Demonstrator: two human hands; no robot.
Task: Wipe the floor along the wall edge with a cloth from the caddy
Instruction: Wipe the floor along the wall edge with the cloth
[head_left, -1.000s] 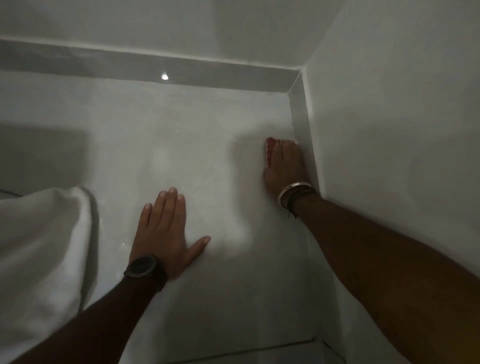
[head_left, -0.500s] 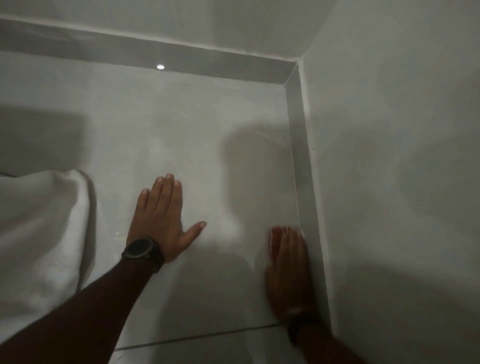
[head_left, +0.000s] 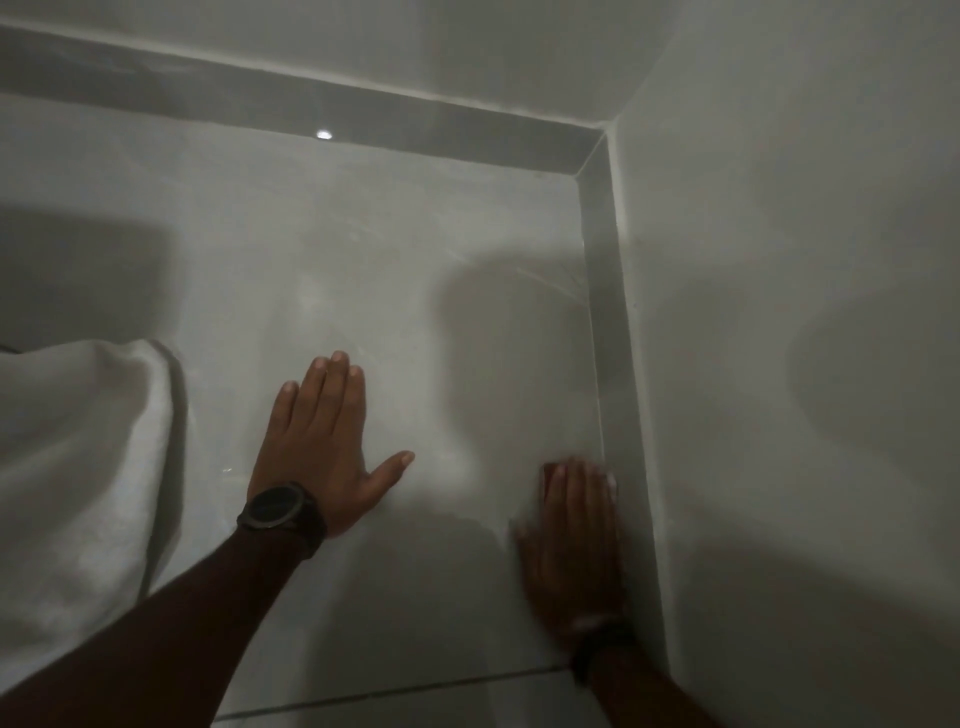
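My right hand lies flat on the pale tiled floor, pressed against the grey skirting of the right wall. A red cloth sits under its fingers, with only a small edge showing at the fingertips. The hand is blurred. My left hand, with a black watch on the wrist, rests palm-down on the floor to the left, fingers spread, holding nothing. The caddy is not in view.
A white draped fabric hangs at the left edge. The far wall's skirting meets the right skirting in the corner at upper right. A tile joint runs across the floor near me.
My right hand with the cloth slid back along the right skirting, from near the corner toward me. In the last half second it barely moved. My left hand stayed planted.
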